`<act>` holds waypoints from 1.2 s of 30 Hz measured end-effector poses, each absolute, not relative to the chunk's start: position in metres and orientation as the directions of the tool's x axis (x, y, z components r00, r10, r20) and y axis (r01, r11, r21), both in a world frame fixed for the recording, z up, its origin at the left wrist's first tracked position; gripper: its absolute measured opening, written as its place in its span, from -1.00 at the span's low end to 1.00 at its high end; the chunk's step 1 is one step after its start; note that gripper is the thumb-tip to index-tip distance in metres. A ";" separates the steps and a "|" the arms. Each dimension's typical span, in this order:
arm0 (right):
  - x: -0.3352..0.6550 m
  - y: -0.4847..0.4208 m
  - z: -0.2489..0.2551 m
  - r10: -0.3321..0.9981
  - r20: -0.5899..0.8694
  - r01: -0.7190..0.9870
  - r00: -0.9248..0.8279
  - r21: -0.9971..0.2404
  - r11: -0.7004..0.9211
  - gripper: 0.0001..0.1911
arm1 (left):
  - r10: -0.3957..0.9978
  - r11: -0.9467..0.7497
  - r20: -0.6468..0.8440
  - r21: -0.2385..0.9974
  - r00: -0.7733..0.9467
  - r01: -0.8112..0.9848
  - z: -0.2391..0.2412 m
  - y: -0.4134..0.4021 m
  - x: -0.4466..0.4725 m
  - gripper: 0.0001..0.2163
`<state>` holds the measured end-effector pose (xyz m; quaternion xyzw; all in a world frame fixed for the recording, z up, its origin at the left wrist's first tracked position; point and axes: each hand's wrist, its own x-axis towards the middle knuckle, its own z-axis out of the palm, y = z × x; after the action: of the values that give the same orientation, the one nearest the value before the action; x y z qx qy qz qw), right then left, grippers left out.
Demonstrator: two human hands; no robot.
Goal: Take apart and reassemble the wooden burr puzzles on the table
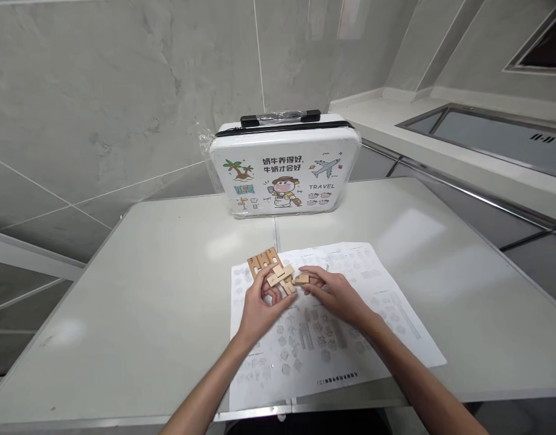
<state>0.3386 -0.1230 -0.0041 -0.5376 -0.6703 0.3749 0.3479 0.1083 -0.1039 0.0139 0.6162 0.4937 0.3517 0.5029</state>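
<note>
From left to right, above the desk [137, 302]: the left hand [256, 302], its grip partly spread, thumb and fingers clasping a cluster [284, 277] of crossed wooden blocks; numbered wooden strips [263, 258], lying just beyond; the right hand [341, 295], its grip nearly closed, thumb and fingers pinching a small block [302, 279] at the cluster's right side, over printed paper [390, 326].

Held in the left hand [258, 307], a cluster of pale, straight-edged wooden bars [281, 275], crossed at angles. Pinched nearly level in the right hand [338, 294], a short tan rectangular wooden block [302, 279], close beside the cluster, contact unclear.
</note>
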 end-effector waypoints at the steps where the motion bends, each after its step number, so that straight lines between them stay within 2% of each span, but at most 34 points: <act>1: 0.338 -0.123 -0.005 0.981 0.082 0.476 -0.175 -0.865 0.157 -0.71 | 0.955 -0.029 -0.055 0.961 0.293 0.275 0.013 -0.104 0.108 -0.29; 5: 0.338 -0.123 -0.008 0.947 0.241 0.556 -0.210 -0.768 0.319 -0.82 | 0.939 -0.119 -0.005 0.933 0.344 0.339 0.009 -0.104 0.109 -0.33; 10: 0.337 -0.123 -0.009 0.914 0.353 0.547 -0.198 -0.734 0.402 -0.78 | 0.940 -0.194 0.058 0.900 0.335 0.390 0.004 -0.104 0.109 -0.35; 21: 0.337 -0.124 -0.008 0.908 0.352 0.460 -0.227 -0.783 0.419 -0.75 | 0.881 -0.377 0.166 0.813 0.443 0.444 0.000 -0.104 0.108 -0.40; 26: 0.337 -0.124 -0.007 0.897 0.366 0.405 -0.247 -0.802 0.438 -0.74 | 0.867 -0.409 0.190 0.799 0.461 0.440 0.002 -0.105 0.108 -0.44; 31: 0.338 -0.125 -0.005 0.900 0.355 0.382 -0.253 -0.818 0.430 -0.73 | 0.855 -0.428 0.220 0.811 0.469 0.399 0.002 -0.103 0.107 -0.40; 36: 0.339 -0.127 -0.006 0.911 0.326 0.375 -0.253 -0.835 0.403 -0.72 | 0.851 -0.402 0.186 0.832 0.491 0.382 0.004 -0.104 0.106 -0.41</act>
<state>0.3390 -0.1267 -0.0060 -0.4438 -0.7246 0.3188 0.4200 0.1065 -0.1039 0.0044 0.7773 0.3966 0.3115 0.3762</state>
